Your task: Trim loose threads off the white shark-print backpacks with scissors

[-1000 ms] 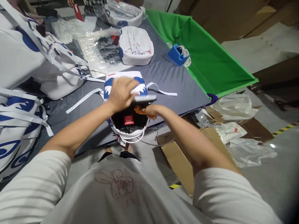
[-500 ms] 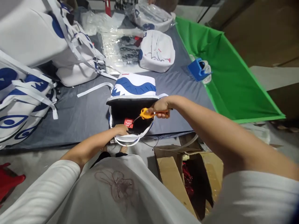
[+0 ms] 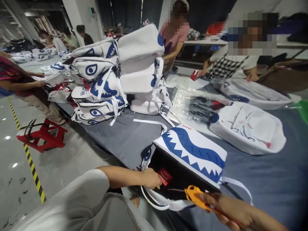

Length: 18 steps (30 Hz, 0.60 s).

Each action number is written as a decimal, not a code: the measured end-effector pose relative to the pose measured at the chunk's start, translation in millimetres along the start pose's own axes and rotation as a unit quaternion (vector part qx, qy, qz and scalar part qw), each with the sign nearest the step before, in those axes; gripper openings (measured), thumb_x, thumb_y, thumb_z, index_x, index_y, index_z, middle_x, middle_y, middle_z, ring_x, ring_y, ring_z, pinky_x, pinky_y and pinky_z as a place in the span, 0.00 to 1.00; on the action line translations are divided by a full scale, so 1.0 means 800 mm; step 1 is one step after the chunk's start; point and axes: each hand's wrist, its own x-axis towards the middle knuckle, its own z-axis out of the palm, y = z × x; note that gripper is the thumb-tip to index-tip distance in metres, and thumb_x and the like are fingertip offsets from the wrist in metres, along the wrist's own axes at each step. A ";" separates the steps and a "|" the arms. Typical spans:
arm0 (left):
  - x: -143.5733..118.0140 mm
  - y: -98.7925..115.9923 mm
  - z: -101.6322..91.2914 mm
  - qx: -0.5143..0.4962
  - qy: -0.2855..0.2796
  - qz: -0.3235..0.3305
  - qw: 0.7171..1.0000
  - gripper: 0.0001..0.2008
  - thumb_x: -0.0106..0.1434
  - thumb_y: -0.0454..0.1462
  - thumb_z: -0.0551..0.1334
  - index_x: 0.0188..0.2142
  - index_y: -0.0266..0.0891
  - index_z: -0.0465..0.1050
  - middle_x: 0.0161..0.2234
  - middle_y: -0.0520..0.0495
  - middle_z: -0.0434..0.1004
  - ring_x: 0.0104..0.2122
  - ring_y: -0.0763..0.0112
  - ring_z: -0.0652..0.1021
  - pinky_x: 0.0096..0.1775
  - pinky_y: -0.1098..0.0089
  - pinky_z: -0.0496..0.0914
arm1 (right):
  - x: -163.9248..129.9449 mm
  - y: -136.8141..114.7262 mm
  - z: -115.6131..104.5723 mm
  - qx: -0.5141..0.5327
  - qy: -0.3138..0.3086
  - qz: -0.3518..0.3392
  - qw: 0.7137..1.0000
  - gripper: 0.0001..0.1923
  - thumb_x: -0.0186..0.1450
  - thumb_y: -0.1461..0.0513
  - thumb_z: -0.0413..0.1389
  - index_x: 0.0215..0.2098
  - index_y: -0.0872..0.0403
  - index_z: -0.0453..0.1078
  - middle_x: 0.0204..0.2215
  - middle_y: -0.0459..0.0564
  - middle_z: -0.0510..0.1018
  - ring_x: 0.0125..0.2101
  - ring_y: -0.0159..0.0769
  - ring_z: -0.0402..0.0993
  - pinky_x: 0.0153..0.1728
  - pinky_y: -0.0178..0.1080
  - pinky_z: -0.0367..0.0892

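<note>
Tabletop: grey cloth surface running from upper left to lower right of the frame.
Stack of backpacks: white with blue eye and teeth prints, piled at upper centre-left, straps hanging down.
Plain white backpack: lies flat at centre right, beside a clear plastic bag.
Shark backpack: lower centre, at the tabletop's near edge, blue jagged-teeth print on top, dark opening facing the person.
Red stool: on the floor at left, near a yellow-black floor stripe.
Left hand: lower centre, fingers closed on the backpack's opening, touching a small red tag.
Right hand: bottom right, fingers wrapped around orange thread snips, whose tip points into the dark opening.
Other people: along the top edge and at far left, bent over bags.
</note>
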 end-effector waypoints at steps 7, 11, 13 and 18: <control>-0.086 -0.048 -0.018 -0.126 0.357 -0.203 0.903 0.15 0.67 0.45 0.53 0.42 0.45 0.76 0.46 0.41 0.79 0.52 0.58 0.75 0.57 0.55 0.64 | 0.010 0.046 0.067 0.053 0.005 -0.062 0.997 0.23 0.57 0.38 0.50 0.28 0.48 0.59 0.13 0.43 0.56 0.11 0.29 0.48 0.11 0.29 0.48; -0.065 -0.077 -0.044 -0.462 0.266 -0.353 0.769 0.30 0.64 0.56 0.57 0.60 0.42 0.66 0.60 0.37 0.70 0.58 0.51 0.71 0.56 0.52 0.67 | 0.012 0.091 0.118 0.149 0.035 -0.112 0.982 0.29 0.58 0.34 0.48 0.36 0.50 0.59 0.14 0.42 0.64 0.12 0.32 0.59 0.17 0.34 0.56; -0.028 -0.080 -0.044 -0.560 0.149 -0.325 0.748 0.34 0.57 0.54 0.66 0.57 0.38 0.69 0.57 0.35 0.73 0.56 0.49 0.74 0.55 0.55 0.69 | 0.011 0.121 0.147 0.246 0.031 -0.135 0.959 0.35 0.57 0.31 0.48 0.42 0.50 0.58 0.17 0.43 0.70 0.15 0.34 0.64 0.21 0.36 0.59; 0.032 -0.067 -0.033 -0.547 0.142 -0.341 0.751 0.26 0.53 0.36 0.72 0.52 0.33 0.74 0.50 0.35 0.79 0.46 0.55 0.81 0.53 0.59 0.73 | 0.011 0.191 0.258 0.468 0.102 -0.248 0.842 0.37 0.54 0.32 0.56 0.41 0.53 0.64 0.24 0.45 0.75 0.25 0.35 0.72 0.32 0.38 0.66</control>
